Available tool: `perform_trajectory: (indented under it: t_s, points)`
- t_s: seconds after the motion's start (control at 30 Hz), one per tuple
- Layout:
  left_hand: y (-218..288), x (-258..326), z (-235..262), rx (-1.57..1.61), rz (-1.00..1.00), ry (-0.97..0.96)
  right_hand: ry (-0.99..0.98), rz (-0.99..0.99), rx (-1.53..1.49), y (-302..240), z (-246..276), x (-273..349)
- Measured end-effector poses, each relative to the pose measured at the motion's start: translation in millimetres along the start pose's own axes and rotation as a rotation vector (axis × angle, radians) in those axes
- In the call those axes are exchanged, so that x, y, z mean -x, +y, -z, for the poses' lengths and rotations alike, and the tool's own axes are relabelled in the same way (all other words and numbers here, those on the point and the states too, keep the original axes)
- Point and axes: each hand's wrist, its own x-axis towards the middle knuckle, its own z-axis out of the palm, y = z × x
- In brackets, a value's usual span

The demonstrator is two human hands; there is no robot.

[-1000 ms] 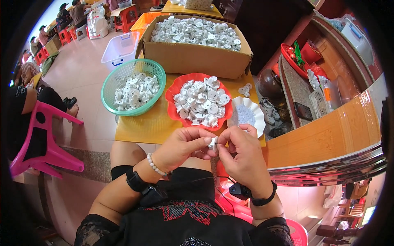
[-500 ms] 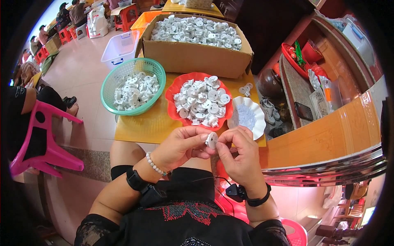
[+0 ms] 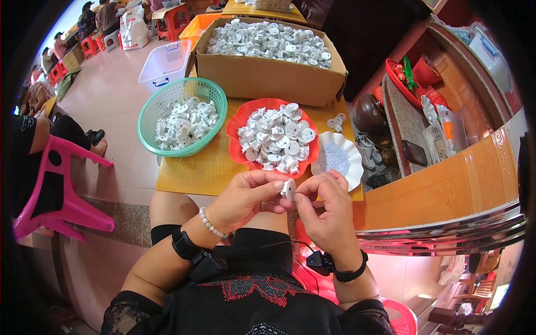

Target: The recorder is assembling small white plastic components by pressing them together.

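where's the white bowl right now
In the head view, the white bowl sits right of the red bowl, just beyond the right hand.

A bright pink plastic stool (image 3: pixel 70 196) stands at the left, a white printed sack (image 3: pixel 133 29) sits beside a red plastic stool (image 3: pixel 177 23) farther back, and, at the right, grey lace-up shoes (image 3: pixel 367 152) lie near a speckled stone shelf (image 3: pixel 397 124) bearing a flat black rectangular device (image 3: pixel 414 152).

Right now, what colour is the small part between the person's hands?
White; the small part shows best in the head view.
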Motion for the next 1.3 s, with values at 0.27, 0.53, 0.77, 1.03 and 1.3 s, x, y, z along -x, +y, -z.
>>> perform_trajectory:
  t_s: [0.27,0.53,0.77,1.03,1.3]
  points:
    - [0,0,0,-0.038,0.009,-0.002,-0.007,0.026,0.016,4,-7,0]
    - [2,1,1,-0.018,0.007,0.011,0.039,-0.089,-0.105,0,-15,3]
    - [1,0,3,-0.034,0.008,0.0,-0.021,-0.014,-0.039,6,-10,2]
    - [3,-1,4,-0.044,-0.003,-0.032,-0.063,-0.096,-0.215,14,-10,2]
    - [72,-3,56,-0.354,-0.556,0.504,0.095,-0.313,-0.007,95,7,-1]
